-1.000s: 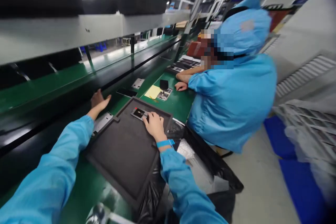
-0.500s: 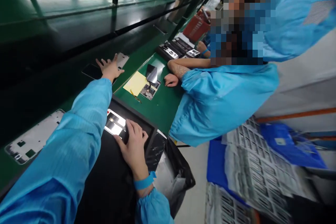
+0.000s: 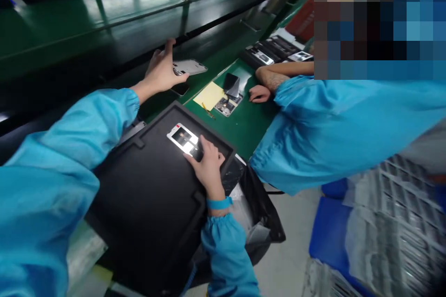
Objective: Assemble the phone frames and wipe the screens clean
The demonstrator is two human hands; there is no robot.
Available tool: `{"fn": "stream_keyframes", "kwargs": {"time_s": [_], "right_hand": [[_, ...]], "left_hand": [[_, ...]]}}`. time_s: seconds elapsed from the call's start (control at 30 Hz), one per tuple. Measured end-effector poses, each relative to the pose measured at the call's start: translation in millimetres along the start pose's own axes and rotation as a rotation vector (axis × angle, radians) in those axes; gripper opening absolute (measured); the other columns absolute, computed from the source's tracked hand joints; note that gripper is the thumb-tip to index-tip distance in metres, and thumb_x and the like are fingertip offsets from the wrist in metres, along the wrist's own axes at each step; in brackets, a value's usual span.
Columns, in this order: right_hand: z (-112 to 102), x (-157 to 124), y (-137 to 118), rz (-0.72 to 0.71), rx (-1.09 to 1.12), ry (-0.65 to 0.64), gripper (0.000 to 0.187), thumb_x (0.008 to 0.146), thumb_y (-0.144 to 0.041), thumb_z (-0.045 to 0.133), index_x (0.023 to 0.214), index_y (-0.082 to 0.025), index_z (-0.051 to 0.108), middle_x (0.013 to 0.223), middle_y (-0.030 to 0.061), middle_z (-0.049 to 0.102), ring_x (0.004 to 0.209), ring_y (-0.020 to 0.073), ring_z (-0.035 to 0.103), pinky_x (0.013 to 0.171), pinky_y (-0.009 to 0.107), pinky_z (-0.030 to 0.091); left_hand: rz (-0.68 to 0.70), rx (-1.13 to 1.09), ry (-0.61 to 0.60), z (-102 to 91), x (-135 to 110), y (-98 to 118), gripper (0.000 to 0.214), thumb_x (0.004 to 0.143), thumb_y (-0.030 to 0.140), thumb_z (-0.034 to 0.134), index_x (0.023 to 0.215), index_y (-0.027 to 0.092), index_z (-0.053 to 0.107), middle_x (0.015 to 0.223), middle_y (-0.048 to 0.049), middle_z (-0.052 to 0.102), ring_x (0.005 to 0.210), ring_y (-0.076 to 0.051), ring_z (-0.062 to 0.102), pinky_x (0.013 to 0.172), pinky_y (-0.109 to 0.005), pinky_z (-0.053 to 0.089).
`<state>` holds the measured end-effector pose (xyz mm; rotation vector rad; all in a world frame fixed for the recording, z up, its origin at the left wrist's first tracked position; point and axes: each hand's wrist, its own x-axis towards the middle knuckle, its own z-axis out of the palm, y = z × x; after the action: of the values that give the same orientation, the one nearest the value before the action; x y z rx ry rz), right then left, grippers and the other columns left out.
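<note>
My left hand (image 3: 160, 70) reaches over the green bench, thumb and fingers around the near end of a silver-grey phone housing (image 3: 193, 67). The housing looks tilted, with a dark flat piece (image 3: 181, 88) beneath it; part of the grip is hidden. My right hand (image 3: 209, 160) rests at the far right part of a black tray (image 3: 139, 185), its thumb and fingers closed on the sides of a white-and-black phone part (image 3: 181, 136) with a small red mark. That phone part lies on the tray, its near end covered by the fingers.
On the bench (image 3: 249, 132) lie a yellow paper (image 3: 208, 94), an opened phone (image 3: 229, 103) and black trays of phone parts (image 3: 263, 55). A co-worker's hand (image 3: 259, 93) rests nearby. A black bag (image 3: 266, 222) and blue crates (image 3: 331, 227) stand at right.
My left hand has gone from spread fingers over the phone housing to a grip on its end, and the housing has turned. The view has shifted left; my right hand stays at the phone part.
</note>
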<state>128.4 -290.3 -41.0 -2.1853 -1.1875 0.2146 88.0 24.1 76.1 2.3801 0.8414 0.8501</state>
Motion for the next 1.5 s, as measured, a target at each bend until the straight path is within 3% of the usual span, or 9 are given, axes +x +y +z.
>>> {"fn": "stream_keyframes", "kwargs": {"time_s": [0.17, 0.33, 0.5, 0.63, 0.8, 1.0, 1.17, 1.37, 1.5], "right_hand": [[4, 1, 12, -0.014, 0.008, 0.059, 0.073, 0.094, -0.05, 0.072, 0.157, -0.02, 0.053, 0.152, 0.0214, 0.061, 0.142, 0.0394, 0.054, 0.115, 0.055, 0.037], [5, 11, 13, -0.017, -0.026, 0.104, 0.075, 0.09, -0.06, 0.073, 0.15, -0.017, 0.059, 0.141, 0.0216, 0.064, 0.134, 0.0406, 0.059, 0.111, 0.055, 0.044], [-11, 2, -23, 0.013, -0.067, 0.121, 0.066, 0.085, -0.048, 0.083, 0.137, -0.009, 0.066, 0.134, 0.0265, 0.065, 0.123, 0.04, 0.065, 0.104, 0.051, 0.05], [-37, -17, -61, 0.055, -0.069, 0.118, 0.031, 0.081, -0.039, 0.089, 0.093, -0.015, 0.074, 0.093, 0.0201, 0.073, 0.095, 0.0357, 0.071, 0.089, 0.049, 0.053], [-77, -48, -113, -0.047, 0.069, 0.189, 0.042, 0.09, -0.056, 0.073, 0.068, -0.023, 0.062, 0.067, 0.0124, 0.066, 0.073, 0.03, 0.066, 0.072, 0.043, 0.052], [-75, -187, -198, -0.286, 0.465, 0.215, 0.058, 0.095, -0.077, 0.059, 0.075, -0.023, 0.061, 0.067, 0.0013, 0.061, 0.065, 0.0193, 0.056, 0.059, 0.03, 0.047], [-26, -284, -274, -0.301, 0.699, 0.051, 0.056, 0.099, -0.072, 0.062, 0.07, -0.024, 0.054, 0.063, -0.0023, 0.055, 0.06, 0.0157, 0.053, 0.054, 0.027, 0.044], [-17, -284, -313, -0.452, 0.823, 0.187, 0.04, 0.108, -0.059, 0.057, 0.123, -0.024, 0.07, 0.12, 0.0104, 0.078, 0.11, 0.0256, 0.076, 0.097, 0.042, 0.063], [-17, -284, -339, -0.629, 0.829, 0.154, 0.04, 0.111, -0.055, 0.055, 0.133, -0.025, 0.07, 0.145, 0.0125, 0.07, 0.14, 0.029, 0.065, 0.122, 0.052, 0.052]], "left_hand": [[-0.054, -0.064, 0.125, -112.2, -100, 12, 0.086, 0.072, 0.039, 0.096, 0.142, 0.014, 0.052, 0.106, -0.0112, 0.073, 0.115, -0.037, 0.073, 0.109, -0.051, 0.051], [-0.146, -0.399, 0.367, -202.7, -246, 9, 0.073, 0.072, 0.057, 0.091, 0.122, 0.021, 0.053, 0.089, -0.0022, 0.068, 0.096, -0.027, 0.074, 0.102, -0.053, 0.055], [-0.324, -0.905, 0.651, -258.2, -398, 26, 0.079, 0.068, 0.057, 0.095, 0.126, 0.026, 0.05, 0.09, 0.002, 0.071, 0.098, -0.025, 0.076, 0.1, -0.054, 0.062], [-0.396, -1.192, 0.742, -284.5, -475, 59, 0.058, 0.087, 0.069, 0.08, 0.119, 0.025, 0.059, 0.101, -0.0051, 0.08, 0.102, -0.028, 0.08, 0.097, -0.051, 0.064], [-0.542, -1.539, 0.639, -302.1, -517, 90, 0.06, 0.113, 0.066, 0.027, 0.13, 0.024, 0.066, 0.108, -0.0111, 0.082, 0.087, -0.026, 0.081, 0.08, -0.047, 0.067], [-0.375, -1.665, 0.158, -296.6, -546, 102, 0.064, 0.099, 0.079, 0.056, 0.126, 0.026, 0.079, 0.136, -0.0131, 0.078, 0.078, -0.026, 0.079, 0.066, -0.038, 0.063], [-0.268, -1.68, -0.293, -288.3, -558, 100, 0.089, 0.091, 0.089, 0.057, 0.153, 0.025, 0.065, 0.1, -0.0176, 0.085, 0.078, -0.029, 0.08, 0.076, -0.039, 0.061], [-0.161, -1.262, -0.16, -285.2, -554, 89, 0.088, 0.097, 0.079, 0.061, 0.162, 0.021, 0.058, 0.103, -0.0155, 0.083, 0.081, -0.026, 0.077, 0.078, -0.037, 0.059], [-0.019, -0.91, 0.067, -283.2, -555, 88, 0.071, 0.103, 0.068, 0.061, 0.159, 0.025, 0.063, 0.16, -0.0183, 0.061, 0.108, -0.031, 0.076, 0.089, -0.041, 0.062]]}}
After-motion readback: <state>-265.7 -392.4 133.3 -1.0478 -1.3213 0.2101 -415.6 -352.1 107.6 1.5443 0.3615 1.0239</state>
